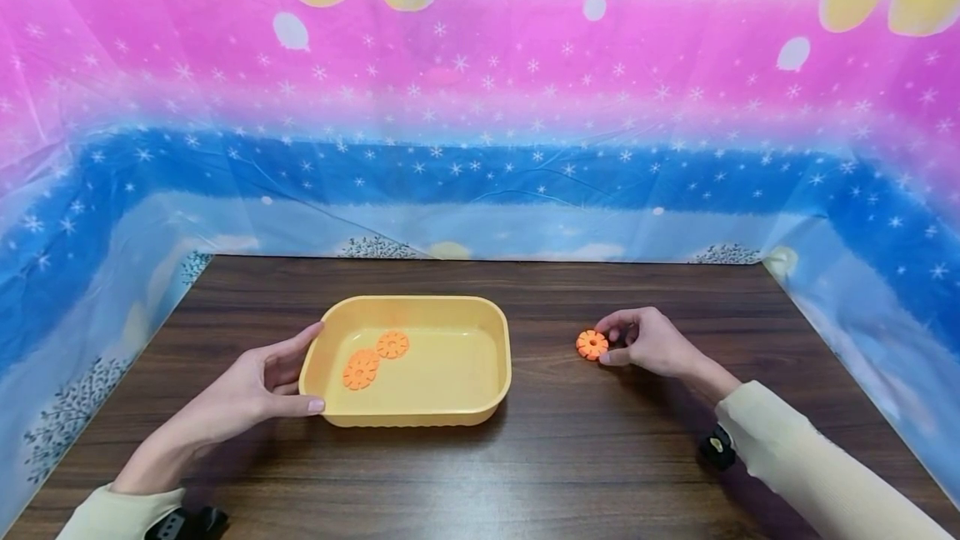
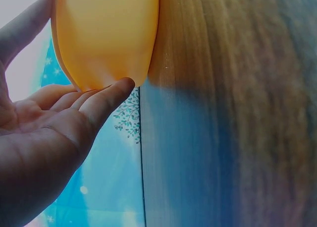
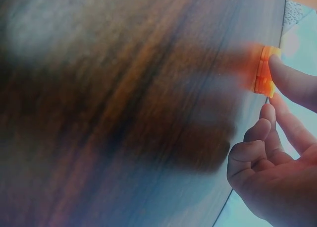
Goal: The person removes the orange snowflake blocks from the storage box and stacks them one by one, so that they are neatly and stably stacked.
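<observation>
A yellow plastic tray [image 1: 420,419] stands on the table, and my left hand [image 1: 258,386] grips its left end, thumb at the front corner and fingers along the side. In the left wrist view the hand [image 2: 54,125] holds the tray [image 2: 106,38] too. Inside lie orange notched discs [image 1: 392,345]; those on the left overlap. To the right of the tray, my right hand [image 1: 648,344] pinches orange notched discs [image 1: 592,346] between thumb and fingers. The right wrist view shows these discs [image 3: 265,73] layered in a small stack, close to the tabletop.
The dark wood-grain table [image 1: 465,482] ends at the back against a pink and blue patterned cloth [image 1: 487,173], which also hangs at both sides. A black wrist device [image 1: 717,448] is on the right arm, another [image 1: 186,523] on the left.
</observation>
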{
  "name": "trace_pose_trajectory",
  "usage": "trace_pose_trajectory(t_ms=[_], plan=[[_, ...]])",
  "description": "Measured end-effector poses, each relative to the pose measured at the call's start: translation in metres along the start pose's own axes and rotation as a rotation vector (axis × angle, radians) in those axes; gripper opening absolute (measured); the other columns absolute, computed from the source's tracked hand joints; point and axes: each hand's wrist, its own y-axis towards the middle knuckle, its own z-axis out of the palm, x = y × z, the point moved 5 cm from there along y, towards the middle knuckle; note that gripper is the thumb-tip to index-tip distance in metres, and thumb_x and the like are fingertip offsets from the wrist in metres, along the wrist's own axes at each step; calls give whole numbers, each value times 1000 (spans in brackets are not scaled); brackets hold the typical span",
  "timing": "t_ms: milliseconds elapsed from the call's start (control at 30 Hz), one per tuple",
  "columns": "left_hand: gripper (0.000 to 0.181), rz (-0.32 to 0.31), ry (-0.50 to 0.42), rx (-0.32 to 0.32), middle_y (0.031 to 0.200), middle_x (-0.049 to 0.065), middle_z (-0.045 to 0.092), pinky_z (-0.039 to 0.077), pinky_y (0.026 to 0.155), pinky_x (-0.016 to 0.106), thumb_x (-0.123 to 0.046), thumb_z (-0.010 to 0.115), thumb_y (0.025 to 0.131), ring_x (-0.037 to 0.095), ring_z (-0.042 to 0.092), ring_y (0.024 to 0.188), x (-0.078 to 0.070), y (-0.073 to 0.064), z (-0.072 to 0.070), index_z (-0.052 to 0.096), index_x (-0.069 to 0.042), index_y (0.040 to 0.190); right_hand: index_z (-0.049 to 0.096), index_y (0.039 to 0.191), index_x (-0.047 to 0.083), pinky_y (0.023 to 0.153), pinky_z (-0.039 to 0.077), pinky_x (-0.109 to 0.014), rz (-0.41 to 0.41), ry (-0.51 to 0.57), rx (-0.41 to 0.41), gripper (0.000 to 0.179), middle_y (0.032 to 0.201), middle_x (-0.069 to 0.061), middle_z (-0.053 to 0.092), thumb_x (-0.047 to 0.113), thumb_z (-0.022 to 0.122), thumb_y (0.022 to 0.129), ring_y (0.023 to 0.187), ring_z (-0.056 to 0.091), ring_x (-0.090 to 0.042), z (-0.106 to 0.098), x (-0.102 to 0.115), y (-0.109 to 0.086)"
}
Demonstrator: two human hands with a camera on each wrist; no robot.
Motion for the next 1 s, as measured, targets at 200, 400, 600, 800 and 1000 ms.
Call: trace_pose_trajectory(t_ms=[200,400,600,800,1000], plan=[[101,2,-1,-3,171,28,13,56,97,29,-2,79,93,44,35,145,-1,-1,0,11,1,167,75,115,-1,61,43,-28,0,-3,-2,36,94,-10,64,5,90,83,76,51,-24,-1,1,0],[102,-14,5,-12,170,28,14,55,98,28,-4,80,93,47,33,147,-1,-1,0,12,-1,168,75,118,0,61,43,-28,7,-4,-2,40,96,-12,65,9,91,83,74,51,-23,-7,6,-2],[100,-5,-11,0,170,29,13,56,97,30,-2,79,94,48,33,147,-2,-1,0,11,0,168,72,123,-3,60,39,-27,-10,31,19,43,100,-15,64,7,89,85,71,47,-21,-15,14,0],[101,-11,-4,-8,170,29,12,55,98,29,-3,80,93,49,33,147,0,-1,0,11,1,167,71,126,-3,62,40,-27,-45,68,60,45,102,-19,64,9,88,87,71,47,-18,-14,27,10],[101,-8,1,-6,170,29,12,55,98,28,-3,80,93,49,31,148,-1,-1,0,11,2,167,74,125,6,59,40,-27,-105,73,92,43,99,-9,65,15,90,86,70,48,-21,-4,66,21]])
